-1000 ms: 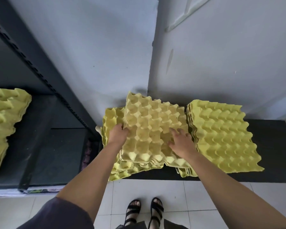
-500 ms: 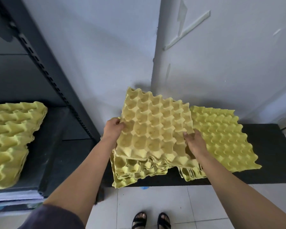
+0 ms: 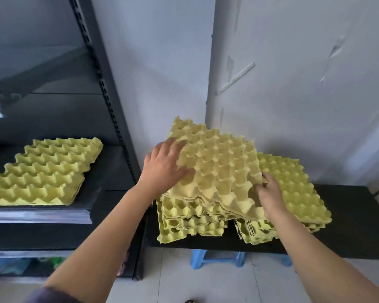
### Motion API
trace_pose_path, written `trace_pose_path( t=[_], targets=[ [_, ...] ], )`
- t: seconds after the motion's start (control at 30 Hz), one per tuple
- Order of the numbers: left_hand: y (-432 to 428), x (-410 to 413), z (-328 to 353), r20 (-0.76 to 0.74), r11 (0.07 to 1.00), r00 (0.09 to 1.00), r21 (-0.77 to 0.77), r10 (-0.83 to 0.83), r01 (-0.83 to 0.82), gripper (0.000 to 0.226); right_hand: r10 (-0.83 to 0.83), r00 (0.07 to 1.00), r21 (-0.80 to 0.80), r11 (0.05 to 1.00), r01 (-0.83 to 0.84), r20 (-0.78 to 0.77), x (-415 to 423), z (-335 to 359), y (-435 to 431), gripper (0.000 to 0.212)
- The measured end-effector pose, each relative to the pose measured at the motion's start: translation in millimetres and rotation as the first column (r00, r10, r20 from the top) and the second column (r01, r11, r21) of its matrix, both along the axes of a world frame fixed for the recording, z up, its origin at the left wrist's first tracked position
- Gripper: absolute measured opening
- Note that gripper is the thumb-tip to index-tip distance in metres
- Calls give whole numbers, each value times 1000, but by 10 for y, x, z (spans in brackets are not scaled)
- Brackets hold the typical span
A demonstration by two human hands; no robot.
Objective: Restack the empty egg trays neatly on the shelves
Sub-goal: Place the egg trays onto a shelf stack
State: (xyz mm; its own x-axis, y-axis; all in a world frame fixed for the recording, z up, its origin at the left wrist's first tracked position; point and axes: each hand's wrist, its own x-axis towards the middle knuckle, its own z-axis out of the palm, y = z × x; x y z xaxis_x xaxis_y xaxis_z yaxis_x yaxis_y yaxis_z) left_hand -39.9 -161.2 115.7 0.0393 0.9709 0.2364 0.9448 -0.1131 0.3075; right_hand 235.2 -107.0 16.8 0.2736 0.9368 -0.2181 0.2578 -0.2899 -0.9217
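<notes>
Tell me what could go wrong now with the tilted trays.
1. The tilted bundle of yellow pulp egg trays is fanned at its near edge. Only the right hand grips it and the left hand lies flat on top, so trays may slip out.
2. The skewed yellow tray stack below sits at the front edge of the black bench and could be knocked off.

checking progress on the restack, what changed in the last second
The left hand slid from the left edge of the top trays onto their upper face, fingers spread. The right hand left their upper face for the right edge and grips it. The right stack and the shelf trays stayed put.
</notes>
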Motion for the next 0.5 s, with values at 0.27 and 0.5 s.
trace_pose_path(
  t=[0.27,0.5],
  targets=[
    [-1151,266,409,-630,933,760,154,-160,325,72,-17,988,186,981,46,-155,-69,722,-785,50],
    [-1601,-266,976,-625,826,773,490,110,279,51,164,954,396,917,-54,-250,-650,1473,-1143,42]
  ],
)
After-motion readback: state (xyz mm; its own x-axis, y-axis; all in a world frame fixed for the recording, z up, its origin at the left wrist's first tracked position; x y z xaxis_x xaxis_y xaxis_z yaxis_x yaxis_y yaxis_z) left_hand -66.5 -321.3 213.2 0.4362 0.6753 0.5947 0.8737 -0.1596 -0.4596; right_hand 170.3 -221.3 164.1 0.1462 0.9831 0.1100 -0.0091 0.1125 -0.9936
